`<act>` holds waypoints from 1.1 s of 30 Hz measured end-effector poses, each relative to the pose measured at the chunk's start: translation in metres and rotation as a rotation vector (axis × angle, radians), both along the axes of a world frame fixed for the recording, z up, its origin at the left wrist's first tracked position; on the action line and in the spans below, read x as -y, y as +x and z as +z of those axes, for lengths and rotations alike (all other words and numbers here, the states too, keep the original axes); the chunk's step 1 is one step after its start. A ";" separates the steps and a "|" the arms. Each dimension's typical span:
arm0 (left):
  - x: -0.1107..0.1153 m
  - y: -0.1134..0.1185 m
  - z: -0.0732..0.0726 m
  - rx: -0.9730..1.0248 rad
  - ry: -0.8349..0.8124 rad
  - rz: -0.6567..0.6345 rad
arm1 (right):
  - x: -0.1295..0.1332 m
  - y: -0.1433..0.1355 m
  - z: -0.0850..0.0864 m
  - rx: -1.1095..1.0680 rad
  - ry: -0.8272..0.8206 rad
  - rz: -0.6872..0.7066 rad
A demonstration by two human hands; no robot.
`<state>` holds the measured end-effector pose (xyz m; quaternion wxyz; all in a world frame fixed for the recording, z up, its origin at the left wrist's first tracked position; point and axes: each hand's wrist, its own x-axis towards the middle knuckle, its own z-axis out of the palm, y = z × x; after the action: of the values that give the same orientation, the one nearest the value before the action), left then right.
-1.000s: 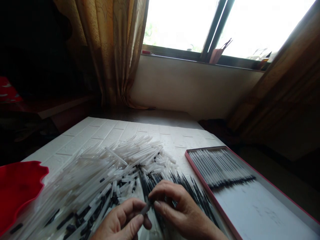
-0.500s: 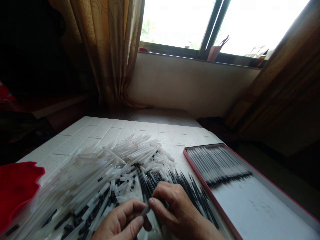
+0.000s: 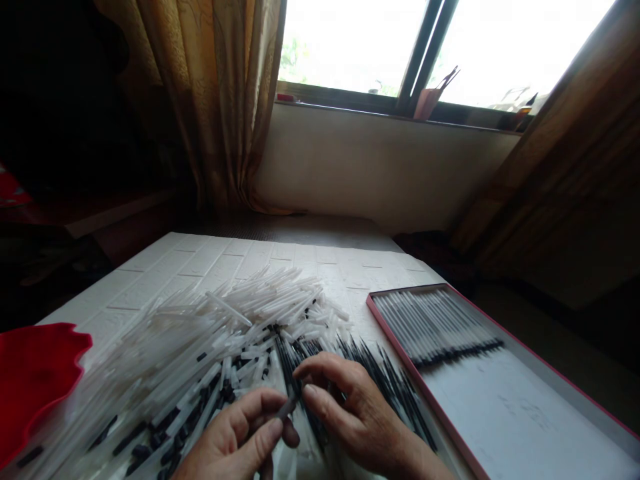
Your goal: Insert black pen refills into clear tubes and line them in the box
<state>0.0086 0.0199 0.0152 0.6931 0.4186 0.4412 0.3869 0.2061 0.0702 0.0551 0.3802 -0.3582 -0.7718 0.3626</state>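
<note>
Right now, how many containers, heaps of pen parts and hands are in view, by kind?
Red tray: 1
Red bowl: 1
Heap of white tubes: 1
Heap of black refills: 1
Hands: 2, left, right
Total: 6

Two hands, left (image 3: 235, 440) and right (image 3: 350, 417). One thin tube (image 3: 286, 408) between their fingers. One heap of clear tubes (image 3: 210, 340), too many to count. One fan of dark refills (image 3: 370, 380), uncounted. One red-rimmed tray (image 3: 525, 427) with one row of filled tubes (image 3: 435, 327). One red dish (image 3: 35, 373).
</note>
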 end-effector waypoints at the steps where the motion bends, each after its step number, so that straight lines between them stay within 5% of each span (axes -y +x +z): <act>1: 0.000 0.000 0.001 0.000 0.000 0.010 | 0.000 0.000 0.001 -0.005 0.007 0.014; 15: -0.002 0.004 0.006 0.041 0.010 -0.010 | 0.001 -0.007 -0.004 0.017 0.106 -0.040; 18: 0.001 0.006 0.016 0.045 -0.027 0.117 | 0.001 -0.007 -0.004 -0.007 0.047 -0.055; 26: -0.011 0.000 0.049 0.270 -0.138 0.789 | 0.005 -0.007 -0.001 0.017 -0.289 0.077; 33: -0.011 0.004 0.046 0.319 -0.138 0.796 | 0.008 -0.010 -0.002 0.095 -0.436 0.214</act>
<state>0.0127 0.0305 0.0607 0.5758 0.1032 0.4803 0.6535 0.1960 0.0622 0.0534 0.2165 -0.3647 -0.7259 0.5415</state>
